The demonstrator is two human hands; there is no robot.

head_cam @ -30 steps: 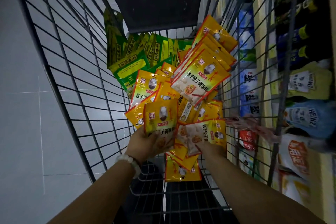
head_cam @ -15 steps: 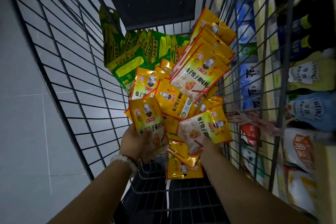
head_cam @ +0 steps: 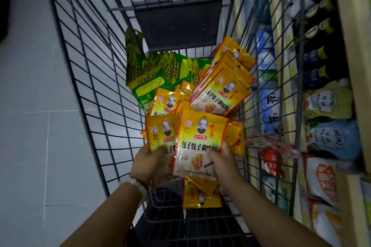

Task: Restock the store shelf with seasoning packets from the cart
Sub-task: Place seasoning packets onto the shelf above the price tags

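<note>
A wire cart (head_cam: 84, 78) holds a heap of yellow seasoning packets (head_cam: 220, 90) and, behind them, green packets (head_cam: 148, 78). My left hand (head_cam: 150, 164) grips one yellow packet (head_cam: 160, 132) upright over the heap. My right hand (head_cam: 222, 162) pinches a second, larger-looking yellow packet (head_cam: 198, 142) by its right edge, lapping over the left one. More yellow packets (head_cam: 200, 196) lie under both hands. The store shelf (head_cam: 341, 50) runs along the right, outside the cart wall.
The shelf carries dark bottles (head_cam: 319, 54), Heinz squeeze bottles (head_cam: 333, 138), blue bags (head_cam: 267, 50) and white-orange pouches (head_cam: 325, 178). The cart's folded black seat flap (head_cam: 178, 24) stands at the far end. Grey tiled floor (head_cam: 30, 126) lies on the left.
Both hands have lifted their packets up out of the heap and brought them together. The right packet now stands upright in front of the left one.
</note>
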